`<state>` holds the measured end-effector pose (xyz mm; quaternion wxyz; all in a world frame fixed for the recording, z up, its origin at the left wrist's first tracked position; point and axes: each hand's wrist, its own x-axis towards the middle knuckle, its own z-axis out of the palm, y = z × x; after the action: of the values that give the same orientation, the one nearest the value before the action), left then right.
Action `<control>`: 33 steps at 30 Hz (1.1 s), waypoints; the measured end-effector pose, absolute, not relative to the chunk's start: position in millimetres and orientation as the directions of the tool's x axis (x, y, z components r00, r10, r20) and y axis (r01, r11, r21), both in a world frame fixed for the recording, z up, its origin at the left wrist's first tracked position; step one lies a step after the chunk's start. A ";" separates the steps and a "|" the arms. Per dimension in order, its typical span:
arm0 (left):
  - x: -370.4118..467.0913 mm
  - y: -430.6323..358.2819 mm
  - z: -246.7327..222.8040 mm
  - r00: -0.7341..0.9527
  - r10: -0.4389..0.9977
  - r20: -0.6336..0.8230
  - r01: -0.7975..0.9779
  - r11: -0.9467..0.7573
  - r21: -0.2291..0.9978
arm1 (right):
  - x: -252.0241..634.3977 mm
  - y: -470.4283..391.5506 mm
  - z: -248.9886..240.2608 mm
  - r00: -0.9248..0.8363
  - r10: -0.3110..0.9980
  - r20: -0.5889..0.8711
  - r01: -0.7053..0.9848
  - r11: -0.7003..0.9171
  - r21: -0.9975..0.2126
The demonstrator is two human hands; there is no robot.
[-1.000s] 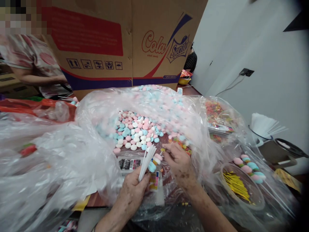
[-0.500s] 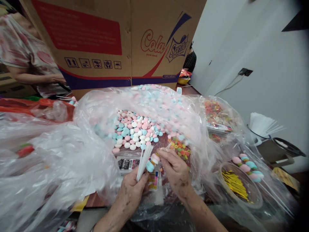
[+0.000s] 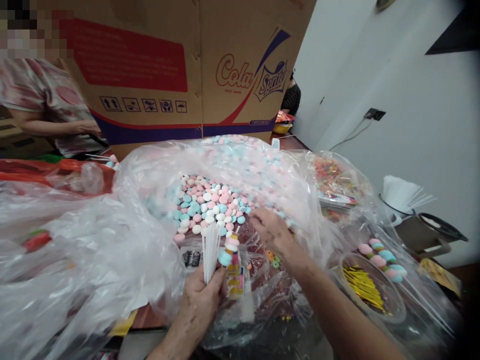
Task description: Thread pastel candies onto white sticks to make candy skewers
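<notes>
Our left hand (image 3: 198, 305) keeps a clenched grip on a bundle of white sticks (image 3: 210, 250) with a half-threaded candy skewer (image 3: 232, 255) upright beside it, while our right hand (image 3: 272, 231), fingers loosely curled and grasping nothing we can see, reaches into the far pile of pastel candies (image 3: 210, 202) inside the clear plastic bag (image 3: 150, 175).

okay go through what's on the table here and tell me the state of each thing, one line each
Left hand: shut on white sticks and a part-threaded candy stick.
Right hand: fingers bent, reaching into the candy pile.
Big plastic bag: open, pastel candies inside.
Cardboard box: upright behind it.
</notes>
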<state>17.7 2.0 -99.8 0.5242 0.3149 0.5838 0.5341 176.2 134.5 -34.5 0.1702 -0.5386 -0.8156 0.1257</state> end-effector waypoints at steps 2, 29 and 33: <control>18.0 2.2 -94.5 -0.258 0.920 -0.296 -0.216 0.244 0.945 | 164.6 145.8 -40.1 -0.408 0.909 0.092 0.858 0.415 -0.302; 17.9 0.9 -84.7 -0.276 0.901 -0.335 -0.232 0.276 0.933 | 162.7 122.6 -68.5 -0.717 0.695 0.052 0.689 0.718 -0.097; 18.8 1.7 -85.1 -0.303 0.885 -0.353 -0.267 0.276 0.923 | 184.9 132.0 -63.4 -0.651 0.758 0.034 0.750 0.649 -0.129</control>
<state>18.8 1.7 -85.1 0.5305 0.2587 0.5972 0.5431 184.9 132.0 -63.4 0.0423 -0.4156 -0.9071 0.0516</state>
